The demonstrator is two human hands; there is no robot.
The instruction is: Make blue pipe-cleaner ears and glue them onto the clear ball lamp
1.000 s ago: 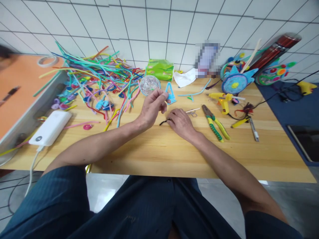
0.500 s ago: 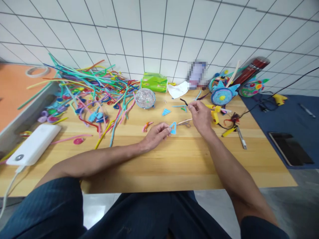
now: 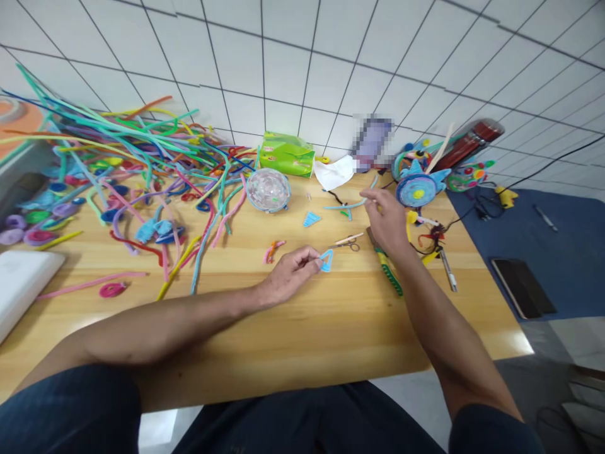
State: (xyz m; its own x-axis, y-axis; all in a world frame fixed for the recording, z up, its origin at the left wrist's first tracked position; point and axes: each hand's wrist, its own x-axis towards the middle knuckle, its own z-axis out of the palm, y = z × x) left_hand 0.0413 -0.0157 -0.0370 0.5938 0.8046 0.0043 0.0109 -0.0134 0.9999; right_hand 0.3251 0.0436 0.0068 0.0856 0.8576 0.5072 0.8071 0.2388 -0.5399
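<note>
My left hand (image 3: 293,272) is closed, pinching a small light-blue pipe-cleaner triangle (image 3: 326,260) by its left corner, just above the table. My right hand (image 3: 385,217) is over the right part of the table, fingers slightly apart. Its fingertips are at the right end of a light-blue pipe-cleaner strip (image 3: 344,207); whether they touch it I cannot tell. A short black strip (image 3: 334,197) lies just behind that piece. Pliers with green and yellow handles (image 3: 390,272) lie partly hidden under my right wrist. Small scissors (image 3: 352,244) and a filled blue triangle (image 3: 311,219) lie between my hands.
A heap of coloured pipe cleaners (image 3: 155,148) spreads over the left side. Behind stand a clear domed object (image 3: 268,190) and a green packet (image 3: 286,155). A blue fish-like craft (image 3: 416,190), a red flask (image 3: 477,144) and a pen (image 3: 448,270) are at right.
My right hand has let go of the black strip, which now lies on the table. The pliers have come into sight beneath the right wrist. My left hand still holds the triangle. The view has shifted.
</note>
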